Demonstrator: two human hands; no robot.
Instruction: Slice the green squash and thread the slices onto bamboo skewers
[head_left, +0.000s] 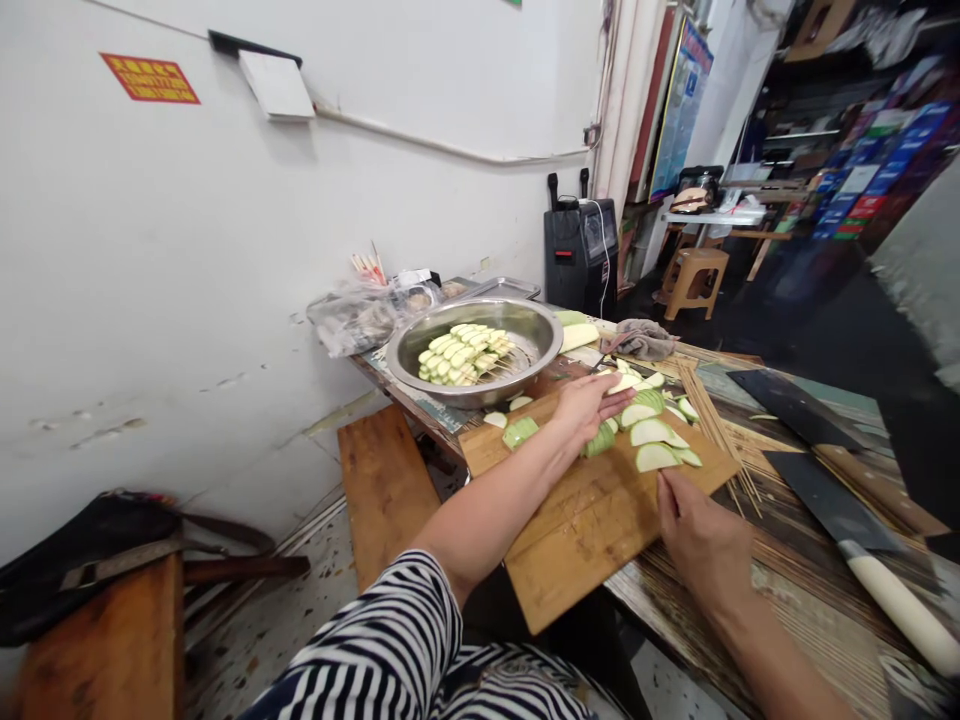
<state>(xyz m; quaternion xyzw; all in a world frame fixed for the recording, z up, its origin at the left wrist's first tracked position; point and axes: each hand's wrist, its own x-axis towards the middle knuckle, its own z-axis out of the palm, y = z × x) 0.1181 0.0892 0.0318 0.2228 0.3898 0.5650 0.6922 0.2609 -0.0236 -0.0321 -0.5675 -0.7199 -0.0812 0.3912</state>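
Now 1 board, 1 basin, 2 cleavers; left hand, fingers' grip unclear; right hand, fingers together.

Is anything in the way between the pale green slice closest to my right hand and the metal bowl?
Yes. Your left hand and forearm cross the cutting board between that slice and the bowl, and the bowl's raised rim would likely need clearing too.

On the table I see a steel bowl, a cutting board, skewers, two cleavers and a crumpled cloth.
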